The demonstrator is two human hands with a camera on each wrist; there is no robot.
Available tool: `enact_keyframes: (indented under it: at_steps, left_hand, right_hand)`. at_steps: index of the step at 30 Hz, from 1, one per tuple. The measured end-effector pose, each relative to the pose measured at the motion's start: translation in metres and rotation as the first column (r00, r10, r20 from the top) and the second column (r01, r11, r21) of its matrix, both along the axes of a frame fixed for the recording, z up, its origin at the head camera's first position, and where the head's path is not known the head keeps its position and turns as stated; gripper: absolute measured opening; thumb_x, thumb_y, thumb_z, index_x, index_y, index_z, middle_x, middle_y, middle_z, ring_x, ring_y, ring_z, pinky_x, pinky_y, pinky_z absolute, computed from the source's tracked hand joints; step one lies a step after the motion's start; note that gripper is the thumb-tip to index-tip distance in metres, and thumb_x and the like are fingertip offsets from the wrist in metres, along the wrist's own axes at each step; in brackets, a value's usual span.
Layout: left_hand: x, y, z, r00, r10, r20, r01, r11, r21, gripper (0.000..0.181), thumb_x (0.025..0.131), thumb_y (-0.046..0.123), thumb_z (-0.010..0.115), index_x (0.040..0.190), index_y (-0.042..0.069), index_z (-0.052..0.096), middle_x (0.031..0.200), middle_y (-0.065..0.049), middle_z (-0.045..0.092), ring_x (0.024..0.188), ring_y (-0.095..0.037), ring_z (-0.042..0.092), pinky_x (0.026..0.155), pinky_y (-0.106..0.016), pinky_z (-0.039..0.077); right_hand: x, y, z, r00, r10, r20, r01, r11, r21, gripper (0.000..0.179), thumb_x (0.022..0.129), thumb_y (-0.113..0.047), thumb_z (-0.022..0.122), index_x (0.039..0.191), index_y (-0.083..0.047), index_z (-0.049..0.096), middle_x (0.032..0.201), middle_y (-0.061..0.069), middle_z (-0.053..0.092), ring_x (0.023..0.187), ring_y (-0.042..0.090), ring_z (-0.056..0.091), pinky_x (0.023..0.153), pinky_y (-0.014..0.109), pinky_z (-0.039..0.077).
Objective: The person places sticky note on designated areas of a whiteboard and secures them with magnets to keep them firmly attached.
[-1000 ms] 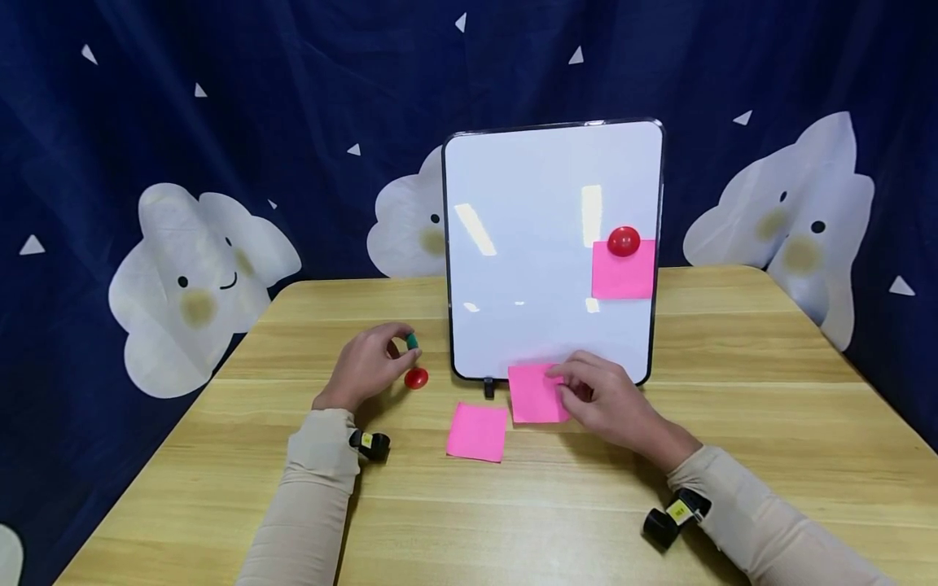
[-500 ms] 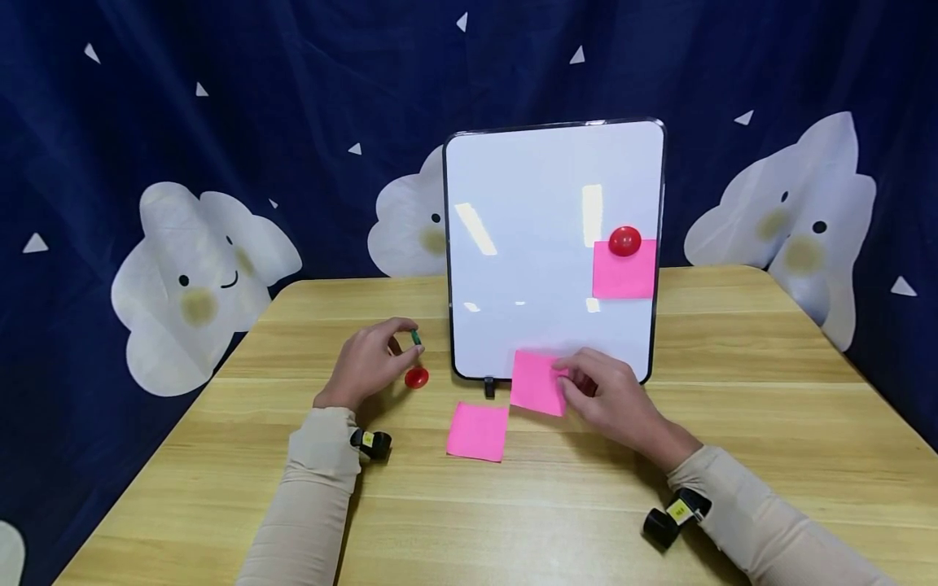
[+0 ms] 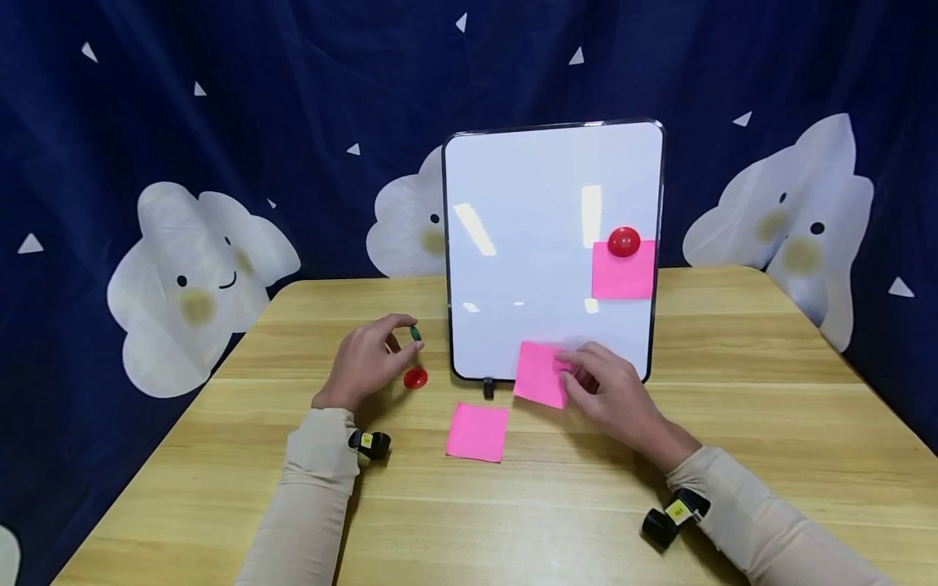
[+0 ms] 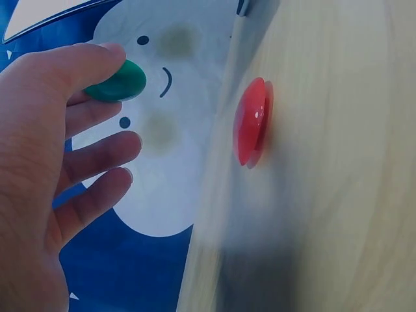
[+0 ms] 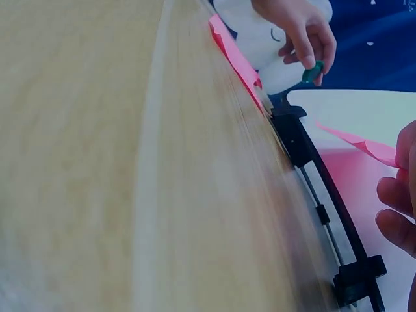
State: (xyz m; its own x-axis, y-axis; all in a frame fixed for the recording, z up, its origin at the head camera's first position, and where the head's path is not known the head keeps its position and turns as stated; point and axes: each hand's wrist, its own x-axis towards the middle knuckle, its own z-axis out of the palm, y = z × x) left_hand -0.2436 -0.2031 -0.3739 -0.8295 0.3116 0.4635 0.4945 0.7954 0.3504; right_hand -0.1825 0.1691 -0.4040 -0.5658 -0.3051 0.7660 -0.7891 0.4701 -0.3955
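Note:
Between thumb and fingertips my left hand (image 3: 362, 362) pinches a green domed magnet (image 4: 127, 83), raised above the table left of the whiteboard (image 3: 528, 179). A red domed magnet (image 4: 250, 123) lies on the table just below that hand. In front of the board's lower edge, my right hand (image 3: 611, 399) pinches a pink sticky note (image 3: 538, 374) by its right side; the note tilts and overlaps the board's bottom. A second pink sticky note (image 3: 476, 433) lies on the table, nearer to me. In the right wrist view only some fingertips (image 5: 398, 224) show at the edge.
On the board's right side, another red magnet (image 3: 624, 242) sits over the top edge of a pink note (image 3: 623, 277). The board stands on black feet (image 3: 488, 389) on the wooden table (image 3: 440, 521). Behind hangs a dark blue curtain (image 3: 315, 73) with cloud prints.
My right hand has lifted its pink note upward and slightly right, tilting it over the board's lower edge. My left hand has raised and turned the green magnet slightly.

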Motion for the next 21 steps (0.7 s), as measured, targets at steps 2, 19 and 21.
enact_keyframes:
  at_steps: [2,19,21]
  left_hand:
    - [0.0,0.0,0.001,1.0,0.002,-0.005,-0.002,1.0,0.003,0.039,0.09,0.036,0.075,0.122,0.015,0.069,0.075,0.006,0.065,0.063,-0.008,0.058,0.057,-0.032,0.045]
    - [0.001,-0.001,0.007,0.994,-0.024,-0.107,0.031,0.997,0.067,0.036,0.091,0.03,0.075,0.121,0.012,0.069,0.111,-0.005,0.07,0.068,-0.01,0.06,0.063,-0.032,0.051]
    - [0.001,0.0,0.008,0.993,-0.028,-0.116,0.036,0.997,0.069,0.036,0.091,0.03,0.076,0.122,0.012,0.069,0.111,-0.004,0.07,0.068,-0.01,0.06,0.063,-0.032,0.051]
  right_hand:
    - [-0.001,0.0,0.001,1.0,-0.004,-0.005,0.004,1.0,0.002,0.035,0.077,0.011,0.075,0.11,0.001,0.073,0.089,0.0,0.064,0.073,0.013,0.056,0.061,0.018,0.045]
    - [-0.013,-0.003,0.011,0.999,-0.043,-0.028,0.045,0.998,0.039,0.036,0.078,0.01,0.076,0.113,0.002,0.072,0.092,0.001,0.063,0.07,0.009,0.056,0.06,0.019,0.048]
    - [-0.014,-0.004,0.013,0.998,-0.059,-0.019,0.059,0.997,0.05,0.036,0.079,0.009,0.076,0.114,0.001,0.072,0.093,0.001,0.063,0.07,0.008,0.056,0.061,0.017,0.048]
